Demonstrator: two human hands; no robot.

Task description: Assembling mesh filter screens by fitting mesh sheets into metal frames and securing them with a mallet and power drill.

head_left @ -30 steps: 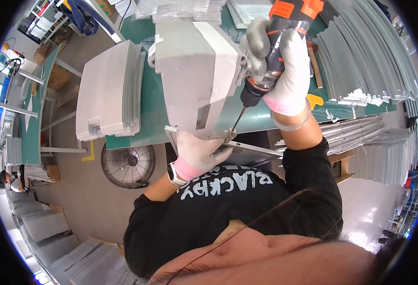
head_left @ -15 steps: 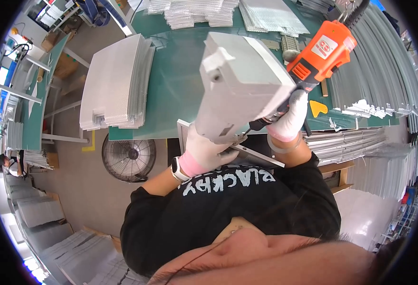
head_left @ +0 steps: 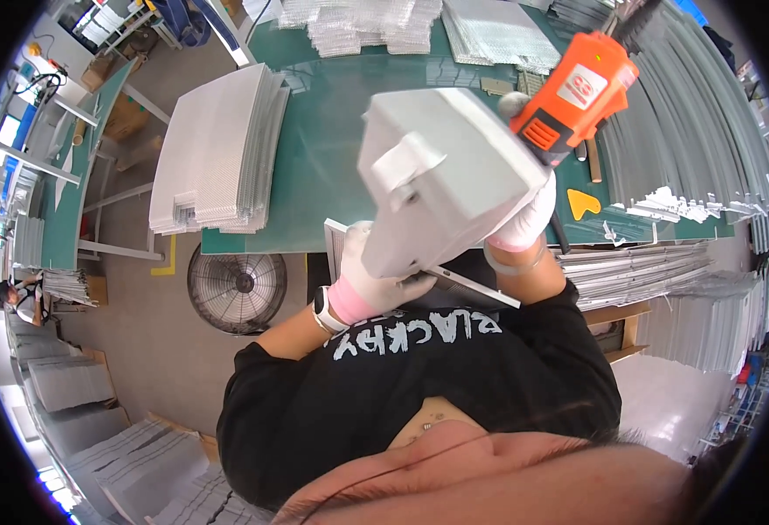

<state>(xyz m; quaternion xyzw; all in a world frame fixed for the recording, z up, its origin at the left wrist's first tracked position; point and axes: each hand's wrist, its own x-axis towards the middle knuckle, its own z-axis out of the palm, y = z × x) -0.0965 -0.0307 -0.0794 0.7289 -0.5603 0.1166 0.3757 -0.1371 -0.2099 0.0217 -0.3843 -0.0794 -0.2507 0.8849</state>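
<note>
My left hand (head_left: 374,278), in a white glove with a pink cuff, is closed around the lower end of a light grey moulded housing (head_left: 463,162). The housing is tilted in front of my chest and hides part of the fingers. Beyond its right side, my gloved right hand (head_left: 529,226) grips the lower part of an orange and black electric screwdriver (head_left: 577,96). The housing covers the tool's tip and most of those fingers. Below my left hand a thin metal-edged frame (head_left: 479,289) slants close to my shirt.
On the green bench (head_left: 319,131) lie a stack of white mesh sheets (head_left: 214,144), further mesh sheets at the back and a yellow scraper (head_left: 584,204). Long metal strips (head_left: 682,131) are piled at right. A floor fan (head_left: 237,289) stands left; another person (head_left: 26,299) is far left.
The housing has turned, and its top has shifted lower. The screwdriver has moved slightly left, and its tip, seen earlier near my left fingers, is now hidden behind the housing.
</note>
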